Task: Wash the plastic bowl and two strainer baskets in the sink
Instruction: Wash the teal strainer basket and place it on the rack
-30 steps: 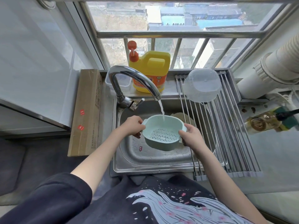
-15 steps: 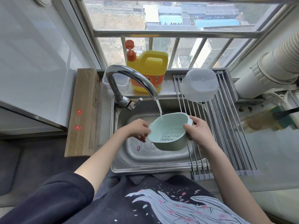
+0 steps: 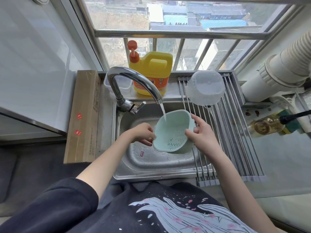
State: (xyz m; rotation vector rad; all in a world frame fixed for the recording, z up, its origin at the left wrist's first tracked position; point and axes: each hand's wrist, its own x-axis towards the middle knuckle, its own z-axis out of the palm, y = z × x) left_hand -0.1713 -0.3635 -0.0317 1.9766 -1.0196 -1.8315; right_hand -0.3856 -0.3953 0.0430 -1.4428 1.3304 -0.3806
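Right hand [image 3: 201,137]: thumb hooked inside the strainer basket [image 3: 173,132], fingers [image 3: 196,118] spread loosely over its far rim and outer wall. Left hand [image 3: 143,134]: fingers curled, pinching the basket's near left rim. Basket is pale green, held between both hands above the sink [image 3: 151,158], tipped so its slotted bottom faces the person. Water stream [image 3: 162,111] from the curved faucet [image 3: 133,84] lands on the upper inside wall of the basket.

Just right of the sink, a rack [image 3: 235,140] of metal rods lies over the surface; a clear plastic bowl [image 3: 205,89] sits upside down at its far end. Behind the faucet, on the ledge, a yellow detergent jug [image 3: 154,73] with an orange pump, and a small clear container [image 3: 125,84] beside it. Long cardboard box [image 3: 84,116] lies left of the sink. A glass bottle [image 3: 264,126] lies on the surface at far right.
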